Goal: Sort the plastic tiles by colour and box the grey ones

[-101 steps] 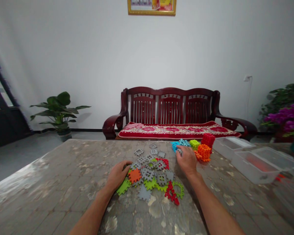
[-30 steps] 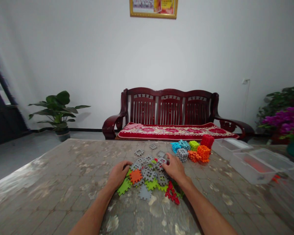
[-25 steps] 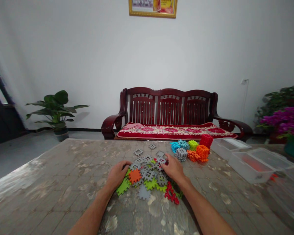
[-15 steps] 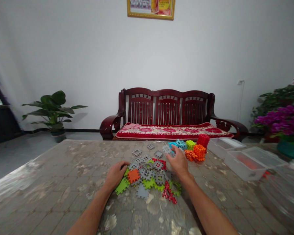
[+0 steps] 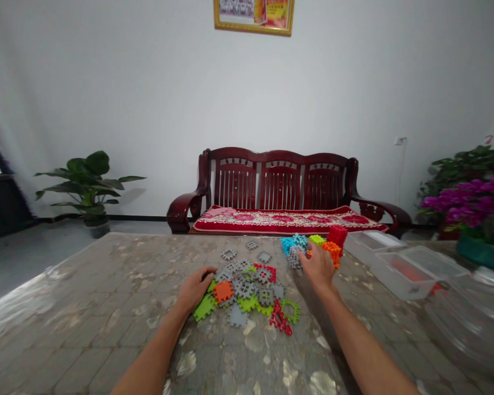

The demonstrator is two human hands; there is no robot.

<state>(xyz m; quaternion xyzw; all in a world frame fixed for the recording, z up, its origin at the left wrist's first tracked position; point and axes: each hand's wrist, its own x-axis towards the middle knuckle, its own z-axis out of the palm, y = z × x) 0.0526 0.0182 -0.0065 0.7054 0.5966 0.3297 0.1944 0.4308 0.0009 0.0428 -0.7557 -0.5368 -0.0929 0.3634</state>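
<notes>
Now the right hand (image 5: 319, 267) grips a grey toothed cube (image 5: 294, 257) beside the coloured cubes (image 5: 331, 241); the left hand (image 5: 195, 288) lies loosely curled on flat, notched plastic tiles (image 5: 247, 291) scattered over the glossy worktop (image 5: 86, 307)

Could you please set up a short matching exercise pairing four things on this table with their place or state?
Things:
1. left hand
2. right hand
3. red built block
4. clear plastic boxes

Places or states:
A. far right of the table
B. resting at the left edge of the flat pieces
C. at the grey built block
D. back of the coloured cluster

Pairs: 1-B, 2-C, 3-D, 4-A
</notes>
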